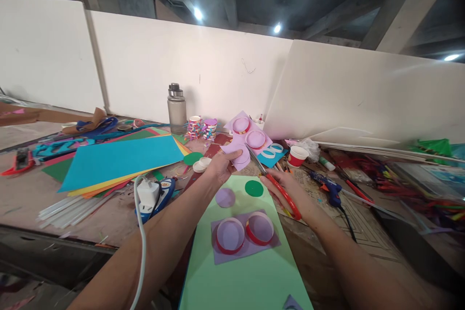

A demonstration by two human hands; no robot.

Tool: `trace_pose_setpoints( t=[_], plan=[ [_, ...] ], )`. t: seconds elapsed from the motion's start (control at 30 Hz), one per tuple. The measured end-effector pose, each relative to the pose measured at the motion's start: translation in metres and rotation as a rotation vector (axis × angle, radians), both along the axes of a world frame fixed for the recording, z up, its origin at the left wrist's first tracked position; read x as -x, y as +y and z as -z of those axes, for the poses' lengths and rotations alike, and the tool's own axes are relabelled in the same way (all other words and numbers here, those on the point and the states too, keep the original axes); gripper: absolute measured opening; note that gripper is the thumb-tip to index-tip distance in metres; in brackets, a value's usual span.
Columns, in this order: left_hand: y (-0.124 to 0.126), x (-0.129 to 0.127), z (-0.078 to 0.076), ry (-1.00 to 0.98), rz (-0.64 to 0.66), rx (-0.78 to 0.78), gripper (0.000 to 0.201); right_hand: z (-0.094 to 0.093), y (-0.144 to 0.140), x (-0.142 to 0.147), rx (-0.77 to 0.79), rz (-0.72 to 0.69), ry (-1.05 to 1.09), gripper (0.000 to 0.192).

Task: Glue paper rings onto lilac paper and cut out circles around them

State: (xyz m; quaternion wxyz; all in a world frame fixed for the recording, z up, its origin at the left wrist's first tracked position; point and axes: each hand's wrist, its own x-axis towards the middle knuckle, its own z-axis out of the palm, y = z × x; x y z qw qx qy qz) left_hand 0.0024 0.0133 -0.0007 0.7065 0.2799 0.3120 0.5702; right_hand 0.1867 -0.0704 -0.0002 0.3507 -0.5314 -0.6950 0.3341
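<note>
Left edge: a red-orange tool [19, 162], blurred, perhaps a cutter or stapler.
Coloured sheets: smooth, flat rectangles fanned at left, the blue sheet [123, 160] on top hiding most of the green, yellow and orange layers.
Translucent sticks: a loose bundle [72, 210] of slim rods below the sheets.
Power strip: blue and white [165, 191], left of centre, partly covered by a white plug [148, 193]; the cable [140, 256] leaves through the bottom edge.
Bottle: clear-grey [177, 114], dark-capped, upright against the white panel.
Left hand: [219, 167] at centre, pinching the lilac paper [239, 159] between thumb and fingers; the paper shows a curved outline.
Pale green sheet: [247, 281] lower centre, cut off by the bottom edge; on it lie a lilac disc [225, 197], a dark green disc [254, 188] and a lilac rectangle [250, 253] bearing 2 red-and-white rings.
Upper lilac sheet: [252, 126] behind the held paper, carrying 2 more rings.
Right hand: [286, 186] right of centre, closed around red-handled scissors [283, 193], metal blades at the held paper; some fingers are hidden.
Cup: red and white [298, 156], right of centre.
Glue gun: blue [329, 188], farther right.
</note>
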Motion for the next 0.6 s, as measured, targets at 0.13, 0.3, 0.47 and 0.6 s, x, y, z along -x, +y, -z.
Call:
trace_pose_setpoints(
  t=[0.13,0.3,0.47,0.6],
  plan=[
    [0.005,0.005,0.0,0.03,0.042,0.004,0.025,-0.002,-0.001,0.0,0.008,-0.017,-0.011,0.033],
    [0.01,0.011,0.0,0.081,0.084,0.007,0.021,-0.007,-0.005,0.001,0.005,-0.029,-0.039,0.032],
    [0.013,0.017,-0.001,0.132,0.09,-0.008,0.018,-0.006,-0.003,-0.002,-0.04,-0.044,-0.055,0.029],
    [0.013,0.022,-0.003,0.144,0.153,-0.033,0.022,-0.003,0.002,-0.006,-0.129,-0.104,-0.08,0.026]
  ],
)
